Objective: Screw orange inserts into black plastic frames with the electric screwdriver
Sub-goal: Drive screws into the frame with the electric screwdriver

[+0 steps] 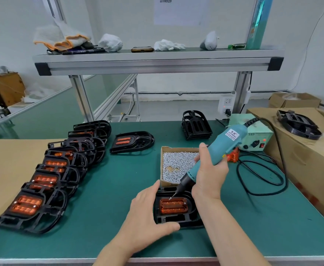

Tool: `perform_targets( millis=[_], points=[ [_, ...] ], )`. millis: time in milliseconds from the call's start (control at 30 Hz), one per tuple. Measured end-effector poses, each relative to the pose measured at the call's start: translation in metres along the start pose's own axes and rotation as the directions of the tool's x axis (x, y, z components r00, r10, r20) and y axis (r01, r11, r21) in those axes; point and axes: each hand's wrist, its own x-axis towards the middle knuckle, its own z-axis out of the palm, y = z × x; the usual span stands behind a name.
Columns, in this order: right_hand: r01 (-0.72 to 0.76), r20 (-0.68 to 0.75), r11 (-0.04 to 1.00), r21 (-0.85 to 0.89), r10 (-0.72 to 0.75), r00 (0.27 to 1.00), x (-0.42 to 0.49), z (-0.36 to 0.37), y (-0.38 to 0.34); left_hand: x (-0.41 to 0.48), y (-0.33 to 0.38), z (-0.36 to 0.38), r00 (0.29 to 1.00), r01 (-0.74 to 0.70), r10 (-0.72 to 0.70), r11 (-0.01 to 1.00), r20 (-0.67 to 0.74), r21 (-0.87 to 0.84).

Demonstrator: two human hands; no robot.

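The right hand (209, 169) grips the electric screwdriver (220, 148), whose tilted bit meets the upper-left corner of the orange insert (173, 206). The insert sits in the black frame (176, 221) on the green mat (107, 198). The left hand (149, 214) clasps the frame's left side. Recommendation: square the bit before driving. The screw box (176, 164) crowds the frame's far edge, and the cable (262, 179) loops to the right.
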Motion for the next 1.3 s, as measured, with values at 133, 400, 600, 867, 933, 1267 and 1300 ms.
perform_targets(
  millis=[133, 400, 600, 867, 933, 1267, 1300],
  points=[
    [0.104, 0.112, 0.994, -0.044, -0.099, 0.989, -0.014, 0.008, 0.001, 0.002, -0.005, 0.005, 0.997, 0.071, -0.071, 0.997, -0.033, -0.008],
    [0.188, 0.276, 0.977, -0.103, -0.154, 0.949, -0.034, 0.019, 0.011, 0.004, -0.012, 0.009, 0.994, 0.101, -0.102, 0.994, -0.031, -0.043],
    [0.189, 0.296, 0.974, -0.124, -0.146, 0.944, -0.035, 0.021, 0.015, 0.005, -0.017, 0.011, 0.994, 0.101, -0.103, 0.994, -0.04, -0.044],
    [0.231, 0.357, 0.954, -0.193, -0.151, 0.922, -0.035, 0.026, 0.017, 0.006, -0.02, 0.012, 0.995, 0.089, -0.091, 0.995, -0.05, -0.046],
    [0.265, 0.392, 0.943, -0.201, -0.17, 0.904, -0.037, 0.028, 0.017, 0.007, -0.02, 0.012, 0.995, 0.082, -0.085, 0.996, -0.055, -0.046],
    [0.332, 0.432, 0.92, -0.209, -0.218, 0.875, -0.042, 0.031, 0.018, 0.011, -0.02, 0.012, 0.998, 0.042, -0.045, 0.998, -0.046, -0.056],
    [0.335, 0.43, 0.918, -0.211, -0.221, 0.876, -0.042, 0.031, 0.018, 0.011, -0.02, 0.012, 0.998, 0.042, -0.044, 0.997, -0.045, -0.062]
  ],
)
